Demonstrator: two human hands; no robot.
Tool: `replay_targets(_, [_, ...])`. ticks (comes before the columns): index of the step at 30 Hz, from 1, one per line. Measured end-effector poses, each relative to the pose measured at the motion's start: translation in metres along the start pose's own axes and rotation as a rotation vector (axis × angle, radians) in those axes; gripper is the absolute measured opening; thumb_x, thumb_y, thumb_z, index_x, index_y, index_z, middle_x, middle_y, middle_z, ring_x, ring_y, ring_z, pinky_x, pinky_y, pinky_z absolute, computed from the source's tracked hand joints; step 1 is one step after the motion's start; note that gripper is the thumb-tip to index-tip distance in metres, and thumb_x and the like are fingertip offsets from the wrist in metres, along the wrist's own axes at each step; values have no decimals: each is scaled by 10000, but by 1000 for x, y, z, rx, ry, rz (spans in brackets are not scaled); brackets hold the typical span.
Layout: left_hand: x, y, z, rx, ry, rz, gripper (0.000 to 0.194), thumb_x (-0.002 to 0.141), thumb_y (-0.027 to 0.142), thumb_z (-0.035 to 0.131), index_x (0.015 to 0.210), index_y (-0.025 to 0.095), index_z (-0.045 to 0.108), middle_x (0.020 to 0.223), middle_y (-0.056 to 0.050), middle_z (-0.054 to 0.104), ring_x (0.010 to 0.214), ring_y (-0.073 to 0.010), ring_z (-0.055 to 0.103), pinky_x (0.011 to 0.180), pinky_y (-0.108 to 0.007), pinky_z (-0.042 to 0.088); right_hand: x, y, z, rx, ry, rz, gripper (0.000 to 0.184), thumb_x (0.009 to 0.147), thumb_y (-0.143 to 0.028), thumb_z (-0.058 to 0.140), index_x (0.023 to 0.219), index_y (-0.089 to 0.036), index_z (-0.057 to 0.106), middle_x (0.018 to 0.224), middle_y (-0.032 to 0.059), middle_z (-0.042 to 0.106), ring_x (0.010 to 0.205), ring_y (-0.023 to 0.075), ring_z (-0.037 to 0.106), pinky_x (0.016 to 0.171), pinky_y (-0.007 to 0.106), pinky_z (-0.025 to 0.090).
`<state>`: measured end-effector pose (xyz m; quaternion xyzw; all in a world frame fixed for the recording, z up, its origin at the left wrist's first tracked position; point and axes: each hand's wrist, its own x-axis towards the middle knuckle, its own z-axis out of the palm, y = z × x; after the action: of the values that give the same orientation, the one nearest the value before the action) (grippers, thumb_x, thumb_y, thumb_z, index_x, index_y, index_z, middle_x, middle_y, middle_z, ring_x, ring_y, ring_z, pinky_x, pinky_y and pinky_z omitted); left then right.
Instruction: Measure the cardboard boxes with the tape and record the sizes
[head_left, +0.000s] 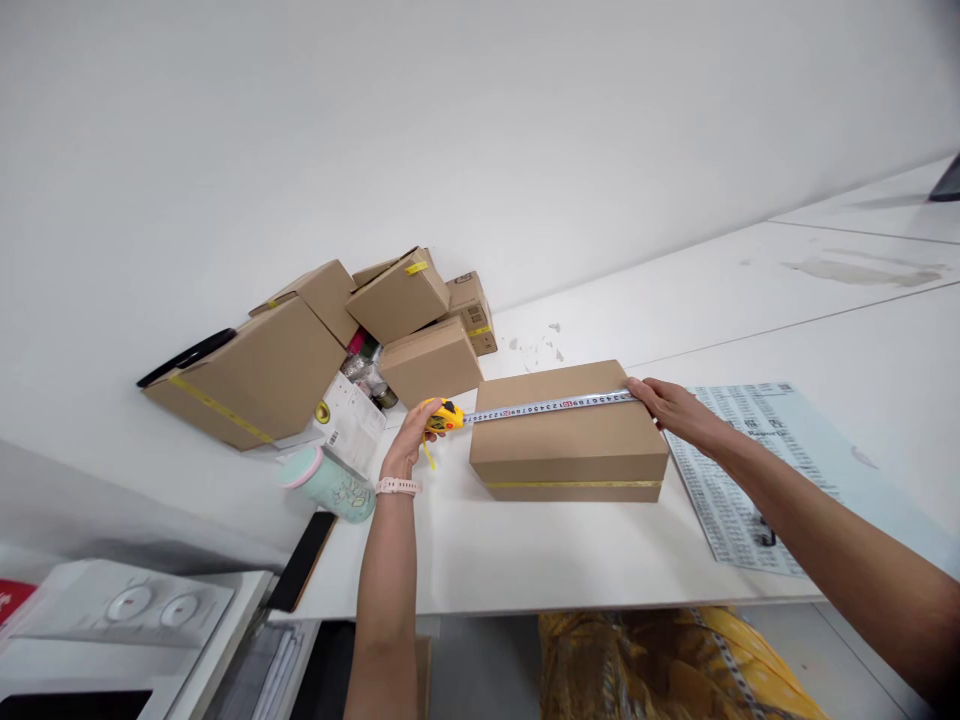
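Observation:
A closed brown cardboard box (pixel 570 440) lies on the white table, with a yellow strip along its near side. Across its top runs the metal blade of a tape measure (pixel 445 416), pulled out from a yellow case. My left hand (pixel 411 438) is closed around that case, just off the box's left end. At the box's right end, my right hand (pixel 664 405) pinches the blade's end against the top edge, with some fingers hidden behind the box. The pale wristband (pixel 398 486) is on my left wrist.
Several cardboard boxes (pixel 247 370) are stacked against the wall at the left. A mint-green tumbler (pixel 330 484) and a dark phone-like slab (pixel 303 562) lie near the table's left edge. Light-blue printed sheet (pixel 742 470) lies at right, partly under my forearm.

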<state>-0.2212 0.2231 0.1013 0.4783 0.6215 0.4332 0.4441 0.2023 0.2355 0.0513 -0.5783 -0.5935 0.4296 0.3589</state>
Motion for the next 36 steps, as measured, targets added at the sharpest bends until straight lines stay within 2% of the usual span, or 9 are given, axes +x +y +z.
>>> replay_targets(5, [-33,19,3,-52,-44,68,324,944,400,672,1156,157,643,1030,-57,681,809,-152,653,673,-275,550,9,-5,-18,-147,-28,-33,519,867,-703,524,663,-227,548,658,45,626,620,187,565,581,320,436])
replay_targets(9, [-100,27,18,-96,-272,48,550,766,377,835,1253,198,654,1040,-96,709,854,-198,673,610,-225,508,12,-25,-46,-216,0,-62,515,858,-709,527,677,-229,571,695,64,652,638,196,560,590,335,420])
replay_targets(14, [-182,-4,85,-202,-652,-153,779,500,458,937,1176,193,655,978,-123,704,735,-240,684,553,-325,577,7,-74,-54,-341,-68,-227,553,886,-753,447,718,-240,569,713,48,604,597,173,477,550,329,365])
replay_targets(16, [-199,-18,118,-437,-760,-246,753,511,490,917,1133,213,595,982,-107,689,690,-212,692,515,-278,558,13,-90,-42,-365,-102,-279,561,870,-763,478,672,-241,528,668,32,560,573,163,440,551,325,340])
replay_targets(19, [-208,-22,159,-740,-673,-211,617,605,474,866,1073,221,553,960,-85,673,615,-198,698,456,-255,546,32,-97,-17,-286,-26,-320,545,868,-746,516,667,-239,515,705,41,607,635,186,515,615,326,374])
replay_targets(22, [-200,-11,179,-760,-478,-172,553,662,520,824,1045,206,576,934,-78,663,616,-214,704,428,-274,562,52,-87,6,-203,101,-313,531,971,-676,333,830,-230,584,937,102,715,843,249,630,762,354,441])
replay_targets(25, [-187,-3,183,-721,-408,-228,601,613,593,821,970,146,637,900,-92,651,600,-207,691,407,-274,563,62,-70,21,-168,135,-316,551,1012,-590,232,1021,-204,625,1133,147,728,1033,295,651,880,401,465])
replay_targets(30, [-173,-3,181,-702,-413,-282,631,598,627,809,945,124,654,881,-95,645,583,-197,677,406,-286,561,63,-55,27,-156,57,-418,549,1018,-559,275,1263,-234,643,1348,113,677,1201,294,627,1013,427,460])
replay_targets(36, [-178,-5,187,-674,-380,-298,665,590,657,797,968,132,643,917,-103,648,598,-197,671,415,-291,557,67,-56,30,-274,-41,-425,398,948,-507,470,978,-249,771,1220,89,746,1139,338,659,976,453,479])
